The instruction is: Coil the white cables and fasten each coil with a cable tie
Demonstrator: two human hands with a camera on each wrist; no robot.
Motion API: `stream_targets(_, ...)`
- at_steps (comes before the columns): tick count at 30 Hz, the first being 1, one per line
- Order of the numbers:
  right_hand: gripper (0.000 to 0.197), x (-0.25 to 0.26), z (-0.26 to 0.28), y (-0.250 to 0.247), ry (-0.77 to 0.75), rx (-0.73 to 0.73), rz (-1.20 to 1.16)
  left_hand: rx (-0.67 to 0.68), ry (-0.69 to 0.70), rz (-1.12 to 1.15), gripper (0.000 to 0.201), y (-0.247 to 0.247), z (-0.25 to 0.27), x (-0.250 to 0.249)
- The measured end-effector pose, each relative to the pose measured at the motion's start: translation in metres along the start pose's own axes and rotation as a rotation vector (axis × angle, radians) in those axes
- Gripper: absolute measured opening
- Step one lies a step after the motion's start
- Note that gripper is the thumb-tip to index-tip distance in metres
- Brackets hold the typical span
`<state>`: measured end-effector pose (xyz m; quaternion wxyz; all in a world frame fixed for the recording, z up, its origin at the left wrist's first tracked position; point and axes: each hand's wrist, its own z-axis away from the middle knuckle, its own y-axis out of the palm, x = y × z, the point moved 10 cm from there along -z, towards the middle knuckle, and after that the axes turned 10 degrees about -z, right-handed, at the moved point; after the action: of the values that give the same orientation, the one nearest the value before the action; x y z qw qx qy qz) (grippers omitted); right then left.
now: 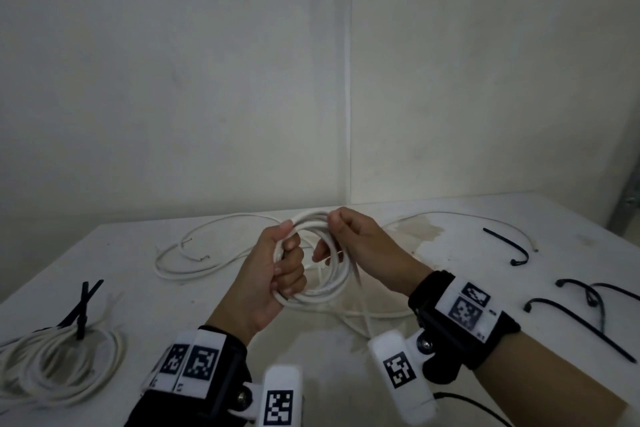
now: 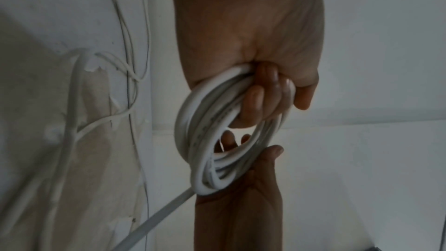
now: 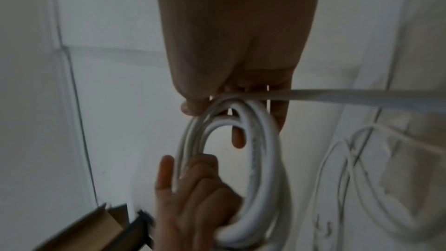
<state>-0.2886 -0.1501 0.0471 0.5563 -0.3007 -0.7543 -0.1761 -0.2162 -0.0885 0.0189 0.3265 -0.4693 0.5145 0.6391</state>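
A white cable coil (image 1: 323, 291) is held up over the table between both hands. My left hand (image 1: 289, 243) grips its left side, fingers curled through the loops and thumb on top. My right hand (image 1: 334, 222) pinches the top of the coil. The left wrist view shows the left hand (image 2: 277, 93) wrapped round the coil (image 2: 193, 125) and the right hand (image 2: 241, 198) beyond it. Seen from the right wrist, the right hand (image 3: 231, 102) holds the coil (image 3: 260, 159), and the cable's loose tail (image 3: 362, 95) runs off to the right.
A finished coil (image 1: 62, 364) with a black tie (image 1: 83, 308) lies at front left. Loose white cable (image 1: 194, 253) lies behind the hands and a thin one (image 1: 450, 215) at back right. Several black cable ties (image 1: 585, 298) lie on the right of the white table (image 1: 450, 274).
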Motion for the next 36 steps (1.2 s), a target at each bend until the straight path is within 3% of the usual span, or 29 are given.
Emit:
stream_targets(5,0.025,0.006,0.001,-0.002,-0.071,-0.087,-0.005,-0.007,0.055,-0.067,0.032,-0.001,0.001,-0.001)
stream_targets(10,0.023,0.01,0.003,-0.006,-0.157,-0.168,0.18,-0.081,0.123,-0.356,0.038,-0.013,0.0,0.0)
stream_targets(16,0.021,0.011,0.001,-0.005,-0.113,-0.117,0.293,-0.082,0.084,-0.525,0.041,-0.019,0.001,-0.002)
stream_targets(21,0.02,0.015,0.005,0.006,-0.094,-0.004,0.441,-0.08,0.092,-0.687,0.057,-0.004,0.001,-0.012)
stream_targets(28,0.021,0.018,0.011,0.001,-0.113,-0.048,0.434,-0.062,-0.003,-0.529,0.051,0.006,0.007,0.004)
stream_targets(33,0.021,0.021,0.01,0.003,-0.149,-0.065,0.403,-0.191,0.038,-0.529,0.046,0.002,0.005,-0.001)
stream_targets(36,0.024,0.022,0.01,0.004,-0.093,-0.005,0.286,-0.245,0.068,-0.491,0.043,-0.005,0.005,-0.002)
